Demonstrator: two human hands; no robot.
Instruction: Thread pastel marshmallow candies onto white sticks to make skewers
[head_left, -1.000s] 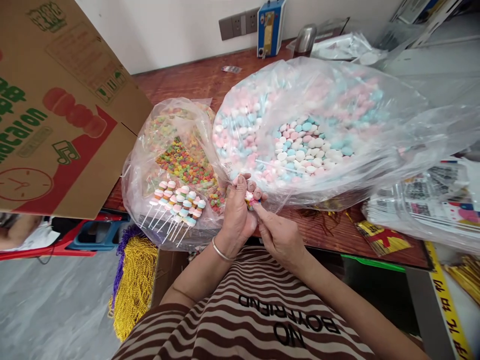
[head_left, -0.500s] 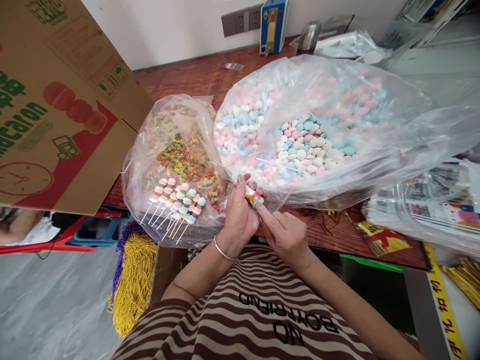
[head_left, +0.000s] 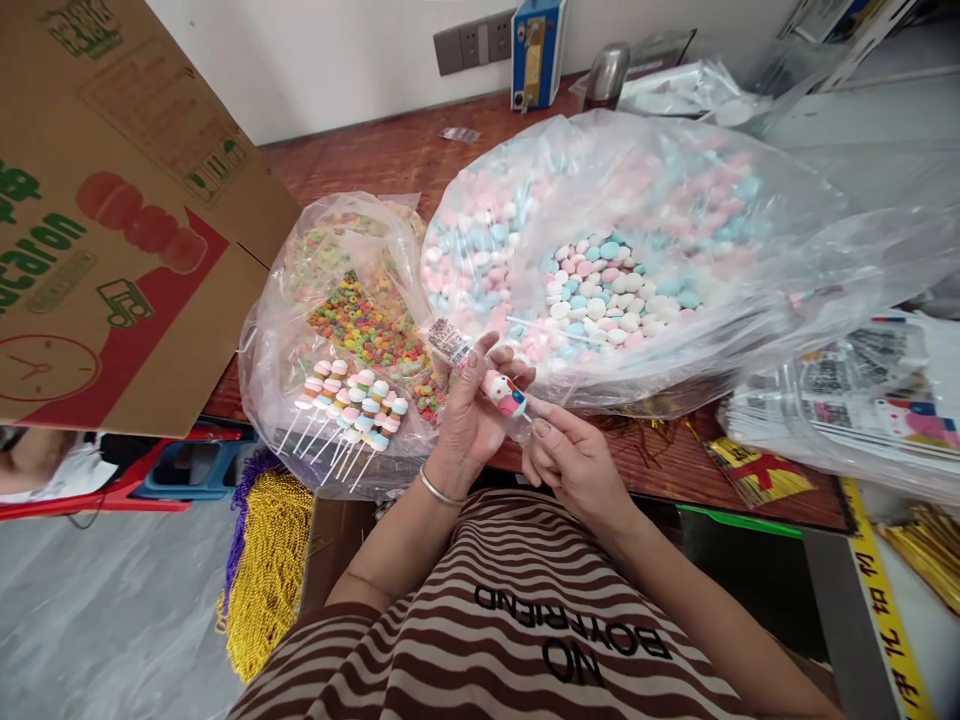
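Observation:
My left hand (head_left: 466,420) is closed around a small printed plastic wrapper (head_left: 507,394); its clear end with dark lettering sticks out past the thumb. Rounded candy seems to fill the wrapper's colourful part. At the lower end, my right hand (head_left: 571,462) pinches a thin white stick (head_left: 529,419) between thumb and forefinger. Left of my hands, several candy skewers (head_left: 367,410) on white sticks lie on a clear bag of colourful ring-shaped cereal (head_left: 371,325). Beyond them, a large open plastic bag holds pink, white and blue candies (head_left: 600,290), with a loose white stick across its near side.
A tall cardboard box (head_left: 112,240) stands at the left. Printed flat packages (head_left: 862,400) lie at the right, near a yellow packet (head_left: 759,474). A blue device (head_left: 537,55) and metal cup (head_left: 607,75) sit by the wall. Gold bead strings (head_left: 271,570) hang below the table.
The wrapper now extends upward past my left thumb, with more of its print showing. My right forefinger was pointing at its lower end; now thumb and forefinger pinch the stick there.

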